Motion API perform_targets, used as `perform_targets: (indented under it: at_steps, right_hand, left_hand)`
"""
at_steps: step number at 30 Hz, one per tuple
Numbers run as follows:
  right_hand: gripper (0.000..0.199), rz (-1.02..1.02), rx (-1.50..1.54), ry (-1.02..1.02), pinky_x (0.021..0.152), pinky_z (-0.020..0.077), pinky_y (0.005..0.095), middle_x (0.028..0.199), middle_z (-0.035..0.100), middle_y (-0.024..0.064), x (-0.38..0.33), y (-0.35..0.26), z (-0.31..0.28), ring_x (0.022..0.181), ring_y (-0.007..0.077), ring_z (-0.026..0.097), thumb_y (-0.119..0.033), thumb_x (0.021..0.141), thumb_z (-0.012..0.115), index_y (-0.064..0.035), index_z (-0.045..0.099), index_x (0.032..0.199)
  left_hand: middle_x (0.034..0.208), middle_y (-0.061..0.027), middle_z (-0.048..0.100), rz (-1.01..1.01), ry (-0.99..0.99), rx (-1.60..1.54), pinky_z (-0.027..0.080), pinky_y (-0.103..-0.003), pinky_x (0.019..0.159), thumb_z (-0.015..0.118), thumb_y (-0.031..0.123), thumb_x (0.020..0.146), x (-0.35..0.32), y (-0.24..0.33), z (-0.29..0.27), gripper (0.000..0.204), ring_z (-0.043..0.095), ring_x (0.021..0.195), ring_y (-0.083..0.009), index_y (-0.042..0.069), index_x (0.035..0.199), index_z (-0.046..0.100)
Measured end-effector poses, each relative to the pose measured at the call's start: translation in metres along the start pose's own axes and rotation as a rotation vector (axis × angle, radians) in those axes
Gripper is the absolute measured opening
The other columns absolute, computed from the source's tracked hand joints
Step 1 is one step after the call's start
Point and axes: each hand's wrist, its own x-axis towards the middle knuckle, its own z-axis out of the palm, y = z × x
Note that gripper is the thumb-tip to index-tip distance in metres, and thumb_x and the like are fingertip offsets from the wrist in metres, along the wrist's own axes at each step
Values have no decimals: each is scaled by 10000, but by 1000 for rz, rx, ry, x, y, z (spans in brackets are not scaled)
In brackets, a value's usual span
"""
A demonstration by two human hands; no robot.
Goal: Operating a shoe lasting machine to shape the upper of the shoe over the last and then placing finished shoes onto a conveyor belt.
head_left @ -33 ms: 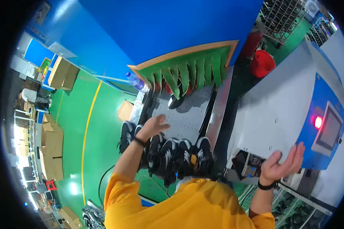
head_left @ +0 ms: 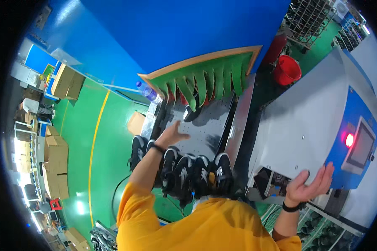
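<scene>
ok so on my feed rn the L hand [head_left: 171, 136] is open, thumb stuck out wide from the fingers, nothing in it afaict, over the grey perforated plate [head_left: 201, 133]; can't tell if it's touching. R hand [head_left: 306, 188] is open too, fingers extended, thumb apart, empty, in front of the grey-and-blue machine [head_left: 297, 121], contact w/ it unclear. The row of black shoes [head_left: 184, 172] w/ white trim is at the near end of the plate, close to the L hand, & one lone shoe [head_left: 190, 114] is at the far end, partly hidden by the green strips [head_left: 202, 85]. Label-wise: the bottle [head_left: 148, 91] has a purple-ish wrap, too small to read; the screen [head_left: 361, 144] is a blur; pale marks on the shoes, can't make em out. Vs the prev frame: L hand's a bit further over the plate, thumb & fingers spread wider, plus a dark shadow [head_left: 213, 142] on the plate's R side. R hand, lone shoe & lit red light [head_left: 349, 140] look abt the same.
</scene>
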Motion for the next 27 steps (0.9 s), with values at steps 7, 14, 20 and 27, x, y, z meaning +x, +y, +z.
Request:
perform_targets:
  at_steps: [7, 14, 20, 27]
  right_hand:
    - [435, -44, 6, -34, 1061, 350, 532, 1374, 485, 258, -7, -8, -4, 1261, 417, 464, -154, 941, 567, 53, 482, 1313]
    - [466, 109, 138, -193, 1138, 212, 565, 1404, 480, 231, 0, -29, 1, 1331, 428, 421, -134, 930, 553, 2, 440, 1361]
    - [1036, 407, 1157, -529, 1172, 171, 429, 1488, 318, 258, -28, -93, -39, 1425, 353, 265, -243, 778, 747, 48, 96, 1531]
    - [930, 959, 1897, -1060, 1054, 390, 327, 1435, 456, 139, -45, -25, -49, 1271, 209, 483, -52, 744, 730, 15, 229, 1525]
  left_hand:
    - [803, -209, 693, -443, 128, -262, 547, -393, 701, 754, 473, 786, 119, -6, 97, 579, 693, 736, -332, -80, 933, 666]
    - [671, -116, 668, -479, 168, -1187, 355, -268, 388, 635, 490, 885, -28, 158, 48, 510, 586, 460, -180, -11, 800, 672]
    - [895, -178, 694, 265, 88, -579, 533, -355, 675, 748, 353, 834, -203, 197, 63, 467, 709, 771, -213, -2, 1111, 625]
    - [1436, -106, 449, 196, -430, -1409, 390, -367, 1074, 842, 196, 778, -232, 216, 80, 913, 458, 1299, -214, -6, 1482, 296]
